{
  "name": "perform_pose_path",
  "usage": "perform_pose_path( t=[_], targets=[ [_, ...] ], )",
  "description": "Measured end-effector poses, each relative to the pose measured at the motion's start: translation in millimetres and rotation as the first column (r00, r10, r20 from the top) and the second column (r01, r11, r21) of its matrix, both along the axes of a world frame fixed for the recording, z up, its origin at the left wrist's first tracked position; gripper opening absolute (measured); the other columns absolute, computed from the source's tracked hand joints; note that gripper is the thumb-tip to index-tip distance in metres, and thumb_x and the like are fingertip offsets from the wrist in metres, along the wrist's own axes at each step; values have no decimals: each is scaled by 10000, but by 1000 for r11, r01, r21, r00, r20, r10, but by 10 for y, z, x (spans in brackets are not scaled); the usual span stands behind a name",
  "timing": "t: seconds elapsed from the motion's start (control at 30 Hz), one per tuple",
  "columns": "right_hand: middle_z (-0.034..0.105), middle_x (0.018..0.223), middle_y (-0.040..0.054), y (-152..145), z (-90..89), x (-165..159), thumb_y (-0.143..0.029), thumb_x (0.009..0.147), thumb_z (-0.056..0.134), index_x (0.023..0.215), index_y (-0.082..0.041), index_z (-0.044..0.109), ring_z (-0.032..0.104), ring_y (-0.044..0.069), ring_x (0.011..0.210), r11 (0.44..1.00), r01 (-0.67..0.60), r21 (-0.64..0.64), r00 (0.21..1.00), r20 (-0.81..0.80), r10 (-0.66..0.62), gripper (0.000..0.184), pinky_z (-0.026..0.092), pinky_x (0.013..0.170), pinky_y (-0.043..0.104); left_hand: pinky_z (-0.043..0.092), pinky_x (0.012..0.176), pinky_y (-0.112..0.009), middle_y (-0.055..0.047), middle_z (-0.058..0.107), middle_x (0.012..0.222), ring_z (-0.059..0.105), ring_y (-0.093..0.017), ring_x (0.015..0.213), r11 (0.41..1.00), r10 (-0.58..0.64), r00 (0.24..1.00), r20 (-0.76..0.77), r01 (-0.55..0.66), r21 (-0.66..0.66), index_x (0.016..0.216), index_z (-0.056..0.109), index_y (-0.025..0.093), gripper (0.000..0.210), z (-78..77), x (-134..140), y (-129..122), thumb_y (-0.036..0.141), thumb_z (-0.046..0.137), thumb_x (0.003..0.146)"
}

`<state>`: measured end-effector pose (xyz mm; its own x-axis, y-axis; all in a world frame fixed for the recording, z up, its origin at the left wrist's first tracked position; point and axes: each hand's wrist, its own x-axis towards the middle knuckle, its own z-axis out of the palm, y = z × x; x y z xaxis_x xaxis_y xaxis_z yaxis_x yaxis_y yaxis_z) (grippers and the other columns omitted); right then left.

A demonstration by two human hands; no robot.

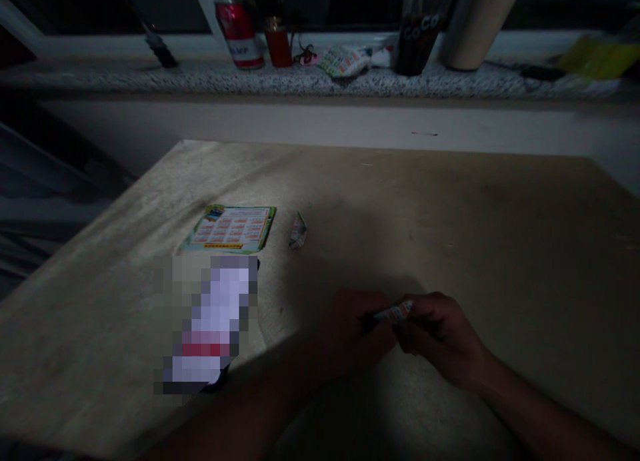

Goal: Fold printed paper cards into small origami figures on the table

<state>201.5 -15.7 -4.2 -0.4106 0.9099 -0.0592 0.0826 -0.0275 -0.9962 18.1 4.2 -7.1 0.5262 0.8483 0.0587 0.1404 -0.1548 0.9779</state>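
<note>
A small folded piece of printed paper (399,311) is pinched between my two hands above the table's near part. My left hand (361,331) grips its left end, fingers curled, and my right hand (445,334) pinches the right end between thumb and fingers. Shadow hides much of the paper's lower side. Farther off on the table (500,248) lies another folded paper piece (299,232), small and pointed. Left of it rests a stack of printed calendar sheets (233,228) with a green border.
A lit phone (217,321), blurred out, lies left of my hands. Along the granite windowsill (190,81) stand a red can (240,34), an orange-red bottle (279,44), crumpled printed paper (345,61), a dark cup (417,41) and a beige cylinder (483,24).
</note>
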Motion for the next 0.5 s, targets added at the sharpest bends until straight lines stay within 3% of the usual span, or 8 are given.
perform_pose_path(
  t=[0.2, 0.33, 0.5],
  targets=[
    [423, 569, -46, -27, -24, -10, -194, 909, 566, 731, -165, 621, 323, 78, 486, 988, 71, 134, 997, 13, -74, 189, 266, 425, 198, 236, 487, -217, 53, 368, 541, 317, -75, 511, 1000, 20, 999, 47, -20, 5, 606, 495, 160, 284, 22, 2, -6, 288, 553, 854],
    [405, 567, -54, -9, -28, 3, -183, 931, 537, 701, -182, 548, 331, 78, 487, 975, 61, 216, 997, 39, -71, 230, 270, 434, 202, 244, 495, -229, 49, 370, 572, 322, -85, 530, 998, -36, 998, 53, 39, -40, 648, 509, 164, 232, 42, -7, -8, 264, 538, 854],
    [258, 557, -77, 16, -14, 16, -74, 828, 527, 604, -212, 332, 238, 68, 483, 943, -15, 331, 984, 170, -44, 327, 188, 432, 219, 294, 557, -246, 30, 450, 630, 403, -100, 577, 978, 13, 1000, -13, -10, 210, 658, 499, 170, 189, 3, -2, 14, 227, 556, 829]
  ],
)
